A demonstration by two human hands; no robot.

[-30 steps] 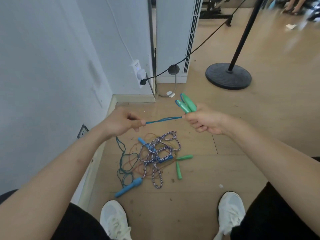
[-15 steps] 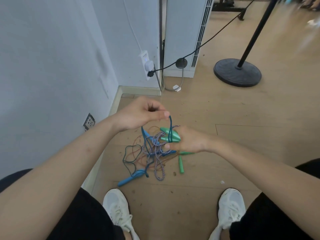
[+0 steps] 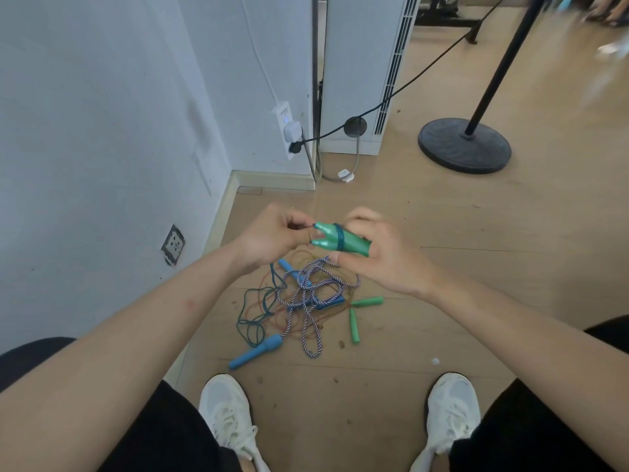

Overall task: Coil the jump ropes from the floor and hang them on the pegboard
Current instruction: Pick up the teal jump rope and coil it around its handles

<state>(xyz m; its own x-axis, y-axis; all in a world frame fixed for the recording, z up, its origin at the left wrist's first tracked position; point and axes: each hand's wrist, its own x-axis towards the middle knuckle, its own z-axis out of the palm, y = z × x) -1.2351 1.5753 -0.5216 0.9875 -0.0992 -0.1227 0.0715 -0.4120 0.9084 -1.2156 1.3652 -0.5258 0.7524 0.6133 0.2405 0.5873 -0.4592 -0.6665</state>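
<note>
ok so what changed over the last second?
The left hand, which held the blue cord stretched out to the left, has come in to the tips of the green handles. The cord now rings the pair once. The right hand still grips both handles. The rope pile beneath lies as before.
</note>
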